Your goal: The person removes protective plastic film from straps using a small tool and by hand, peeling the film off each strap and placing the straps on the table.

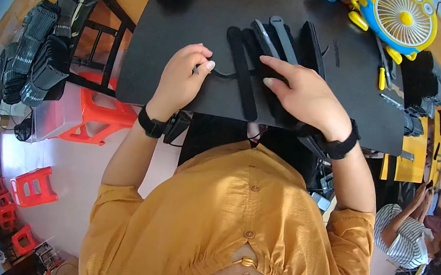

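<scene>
Two bare hands are positioned over a dark table. The left hand has its thumb and index fingertip brought together on the end of a thin dark strap; the other fingers are curled. The strap runs from this pinch towards a long black strip, which lies on the table between the hands, its near end close to the front edge. The right hand is palm down, index finger extended, thumb spread well apart from it, with no visible grip. Whether its fingertips touch the items beneath cannot be determined. Just beyond the right hand lie a grey strap and a black folded bundle. A yellow-and-blue fan stands at the far right corner.
</scene>
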`<state>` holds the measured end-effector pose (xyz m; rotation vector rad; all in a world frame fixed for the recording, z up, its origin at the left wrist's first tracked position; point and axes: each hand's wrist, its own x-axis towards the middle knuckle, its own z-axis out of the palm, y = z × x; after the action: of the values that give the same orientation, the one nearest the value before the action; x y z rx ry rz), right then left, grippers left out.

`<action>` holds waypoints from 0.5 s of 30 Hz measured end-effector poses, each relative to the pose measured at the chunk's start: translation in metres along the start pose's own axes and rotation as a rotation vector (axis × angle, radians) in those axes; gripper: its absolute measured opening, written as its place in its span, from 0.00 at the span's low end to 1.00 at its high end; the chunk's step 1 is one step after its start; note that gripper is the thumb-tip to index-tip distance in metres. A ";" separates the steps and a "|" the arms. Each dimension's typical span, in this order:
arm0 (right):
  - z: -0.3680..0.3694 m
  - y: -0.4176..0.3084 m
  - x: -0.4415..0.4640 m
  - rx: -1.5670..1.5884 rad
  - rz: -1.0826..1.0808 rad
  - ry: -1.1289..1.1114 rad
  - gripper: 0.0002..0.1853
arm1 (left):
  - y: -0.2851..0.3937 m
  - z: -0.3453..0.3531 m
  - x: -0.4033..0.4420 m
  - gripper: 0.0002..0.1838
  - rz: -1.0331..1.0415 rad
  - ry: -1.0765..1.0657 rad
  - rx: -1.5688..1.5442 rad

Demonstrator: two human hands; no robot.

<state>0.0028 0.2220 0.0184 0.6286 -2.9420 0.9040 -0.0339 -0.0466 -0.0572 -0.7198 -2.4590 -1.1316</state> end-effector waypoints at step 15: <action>-0.068 0.042 0.078 -0.535 -0.177 0.319 0.30 | 0.009 -0.003 -0.002 0.06 -0.017 -0.008 -0.009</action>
<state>-0.0927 0.2608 0.0616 0.6235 -2.6103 0.1602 -0.0265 -0.0440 -0.0509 -0.7086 -2.4723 -1.1488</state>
